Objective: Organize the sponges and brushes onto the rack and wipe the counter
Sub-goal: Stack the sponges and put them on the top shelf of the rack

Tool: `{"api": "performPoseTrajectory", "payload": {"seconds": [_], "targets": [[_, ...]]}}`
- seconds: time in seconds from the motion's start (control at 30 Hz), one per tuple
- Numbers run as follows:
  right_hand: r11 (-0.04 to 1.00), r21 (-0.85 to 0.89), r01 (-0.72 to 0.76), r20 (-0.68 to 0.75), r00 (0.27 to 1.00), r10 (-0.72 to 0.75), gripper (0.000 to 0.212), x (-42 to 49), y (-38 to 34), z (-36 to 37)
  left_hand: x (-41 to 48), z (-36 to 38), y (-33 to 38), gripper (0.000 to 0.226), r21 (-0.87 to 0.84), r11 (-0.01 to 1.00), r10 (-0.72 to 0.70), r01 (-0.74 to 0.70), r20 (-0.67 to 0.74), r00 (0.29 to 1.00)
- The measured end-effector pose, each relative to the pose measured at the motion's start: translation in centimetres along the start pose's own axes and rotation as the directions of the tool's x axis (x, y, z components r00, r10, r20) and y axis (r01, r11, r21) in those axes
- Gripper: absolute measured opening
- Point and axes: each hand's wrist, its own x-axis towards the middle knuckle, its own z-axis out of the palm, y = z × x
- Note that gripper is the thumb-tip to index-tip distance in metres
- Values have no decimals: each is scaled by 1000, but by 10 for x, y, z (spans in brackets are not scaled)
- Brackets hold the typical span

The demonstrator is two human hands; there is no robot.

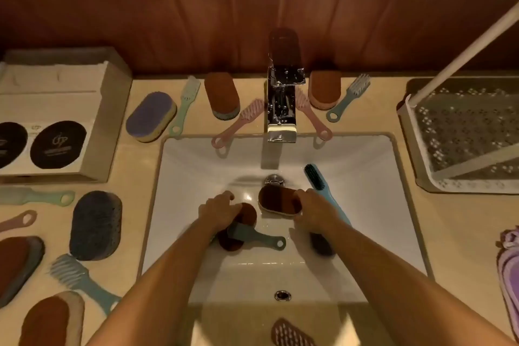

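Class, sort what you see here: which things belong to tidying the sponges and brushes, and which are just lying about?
Job: sponge in sink, blue brush, purple sponge, pink brush, rack, purple cloth.
Lying about: tap, box.

I see open white basin (202, 166) behind my hands; the chrome faucet (281, 104) blocks the middle, brushes crowd the left tabletop (140, 177).

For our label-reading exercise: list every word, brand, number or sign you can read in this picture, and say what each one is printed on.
None can be read.
Round dark label on the cardboard box: a pale looped emblem with lines of text below, too blurred to read.
Second dark label, cut off at the left edge: unreadable.
Sponges, brushes, faucet, rack: no print visible.
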Motion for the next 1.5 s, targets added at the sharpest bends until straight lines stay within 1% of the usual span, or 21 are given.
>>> {"api": "performPoseTrajectory", "payload": {"seconds": [0.1,0.2,0.3,0.47,0.6,0.7,0.8,0.87,0.9,0.97,1.03,1.13,1.2,1.27,1.33,1.37,1.43,1.5], "targets": [[998,25,-49,-46,998,50,36,12,0,6,14,4,1,46,32,999,-11,9,50,999],[996,46,-73,-23,997,75,49,21,-2,11,24,10,2,46,59,998,5,-10,73,997],[996,25,-91,-6,996,91,60,29,-4,15,31,15,3,48,133,991,10,-22,89,996],[993,-79,-88,14,996,89,60,36,-7,19,38,24,3,56,205,978,8,-25,82,997],[987,-114,-115,29,992,119,59,35,-9,21,39,29,3,50,242,969,27,-42,64,998],[986,-115,-118,6,993,119,53,32,-10,21,39,30,-1,45,202,977,51,-61,53,997],[988,-107,-108,-16,994,107,56,27,-11,20,35,26,-3,44,166,985,48,-55,44,998],[992,-86,-95,-17,995,94,51,22,-13,19,29,23,-4,40,121,992,46,-47,13,999],[995,-33,-89,-12,996,89,47,17,-15,17,23,21,-6,39,83,995,53,-52,-8,999],[984,130,-124,3,992,124,39,7,-17,13,15,19,-6,41,-11,998,66,-67,-33,997],[944,298,-141,-5,989,150,37,-6,-26,8,3,16,-8,43,-122,989,70,-79,-70,995],[827,551,-114,-51,984,170,39,-21,-37,8,-15,11,-11,44,-200,972,86,-122,-179,980],[761,644,-82,-93,978,185,34,-36,-43,2,-29,5,-10,45,-214,964,95,-158,-279,956],[685,727,-56,-141,963,228,30,-49,-42,0,-45,-3,-5,43,-223,955,95,-195,-394,914],[613,789,-37,-180,941,288,37,-63,-44,-2,-63,-9,0,42,-217,943,114,-251,-499,859],[581,814,-23,-194,931,308,40,-70,-45,-4,-73,-11,2,42,-272,921,99,-279,-530,842],[493,870,18,-208,920,333,38,-81,-45,-8,-92,-19,6,41,-453,832,27,-321,-545,838],[355,930,91,-221,913,343,34,-95,-49,-18,-109,-24,8,38,-579,736,-20,-351,-537,843]]}}
